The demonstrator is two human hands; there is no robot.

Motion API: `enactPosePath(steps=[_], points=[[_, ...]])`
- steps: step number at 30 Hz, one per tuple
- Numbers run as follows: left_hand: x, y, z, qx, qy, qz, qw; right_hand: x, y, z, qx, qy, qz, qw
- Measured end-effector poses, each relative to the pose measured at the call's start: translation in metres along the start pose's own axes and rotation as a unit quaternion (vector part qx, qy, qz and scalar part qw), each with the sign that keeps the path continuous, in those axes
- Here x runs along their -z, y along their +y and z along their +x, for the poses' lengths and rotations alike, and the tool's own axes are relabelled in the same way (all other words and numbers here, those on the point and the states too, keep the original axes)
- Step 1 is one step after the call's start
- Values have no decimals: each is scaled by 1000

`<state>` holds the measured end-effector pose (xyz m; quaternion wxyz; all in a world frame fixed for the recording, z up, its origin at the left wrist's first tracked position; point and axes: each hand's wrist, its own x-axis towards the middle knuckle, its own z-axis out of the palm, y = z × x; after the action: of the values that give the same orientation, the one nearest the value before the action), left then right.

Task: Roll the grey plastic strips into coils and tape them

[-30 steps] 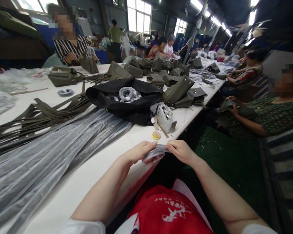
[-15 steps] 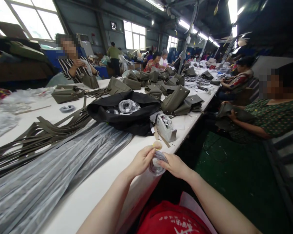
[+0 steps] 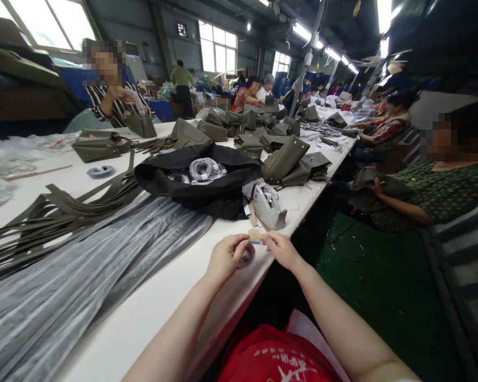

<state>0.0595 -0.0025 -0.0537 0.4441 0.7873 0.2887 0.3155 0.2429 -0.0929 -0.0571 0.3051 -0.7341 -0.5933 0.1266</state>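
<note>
Over the table's near edge, my left hand (image 3: 226,257) is closed round a small coil of strap (image 3: 246,258) that looks wrapped in clear plastic. A short length (image 3: 256,242) stretches from the coil to my right hand (image 3: 279,248), whose thumb and fingers pinch its end. Just behind my fingertips is a pale yellow round piece (image 3: 255,233), partly hidden. Beyond it stands a grey tape dispenser (image 3: 269,206). A black cloth bag (image 3: 223,204) lies open on the table with several rolled coils (image 3: 204,169) inside.
Long plastic-wrapped strips (image 3: 115,254) and loose olive straps (image 3: 71,209) spread over the left of the white table (image 3: 171,297). Olive bags (image 3: 284,159) pile up behind the black bag. One coil (image 3: 101,172) lies apart. Co-workers sit at left and right (image 3: 442,185).
My right hand has moved off the coil and now pinches an end at its upper right. My left hand has tilted the coil and shifted slightly left.
</note>
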Motion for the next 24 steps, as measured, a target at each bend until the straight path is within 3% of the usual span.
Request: enactPosePath(steps=[3, 8, 13, 16, 19, 22, 24], points=[[-1, -10, 1, 5, 49, 23, 999, 5, 17, 15, -62, 72, -69, 993], [-15, -21, 3, 56, 67, 8, 996, -7, 33, 35, -96, 83, -118, 985], [-12, -32, -1, 126, 112, -32, 985, 1, 40, 23, -88, 114, -70, 987], [5, -39, -17, 177, 160, -68, 969, 11, 35, -3, -73, 107, -8, 992], [22, -43, -37, 209, 198, -98, 953, 10, 16, -28, -53, 40, 137, 988], [30, -45, -51, 223, 219, -120, 942, -6, -6, -45, -67, -32, 354, 932], [31, -48, -54, 226, 229, -133, 938, -22, -15, -51, -93, -53, 405, 908]])
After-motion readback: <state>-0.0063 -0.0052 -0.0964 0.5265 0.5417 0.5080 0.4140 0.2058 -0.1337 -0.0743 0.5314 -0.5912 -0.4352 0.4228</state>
